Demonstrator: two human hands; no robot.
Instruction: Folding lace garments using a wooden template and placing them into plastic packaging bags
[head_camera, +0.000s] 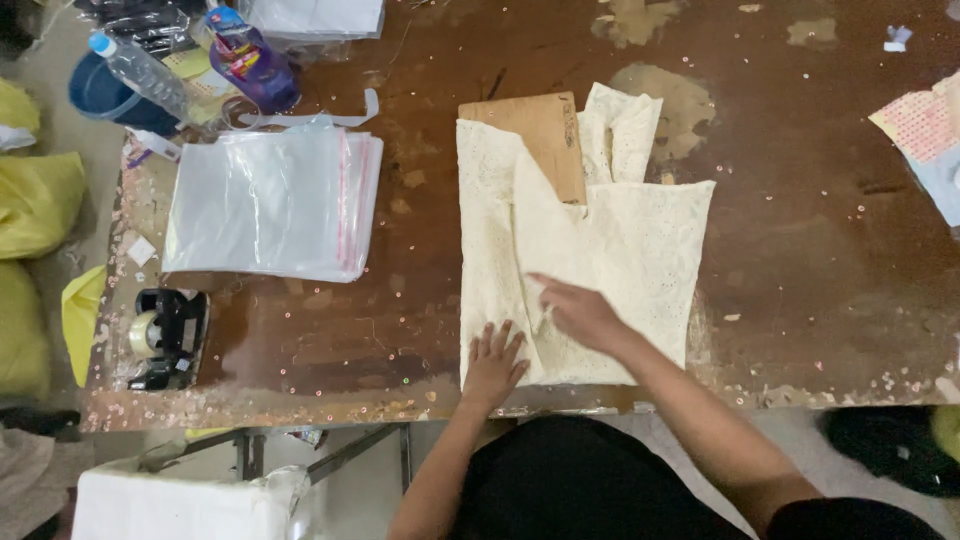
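A cream lace garment (600, 250) lies partly folded on a worn brown table (800, 250), wrapped around a brown cardboard sheet (545, 135) whose top sticks out. My left hand (495, 362) lies flat with fingers spread on the garment's lower left corner near the table's front edge. My right hand (580, 312) rests on the middle of the fabric, fingers extended and pointing left along a fold. Neither hand grips anything.
A stack of clear plastic bags (270, 200) lies to the left. A black tape dispenser (165, 338) sits at the front left. A water bottle (140, 72), a purple container (250, 60) and yellow bags (35, 200) are at the far left. Patterned cloth (925, 135) lies at the right edge.
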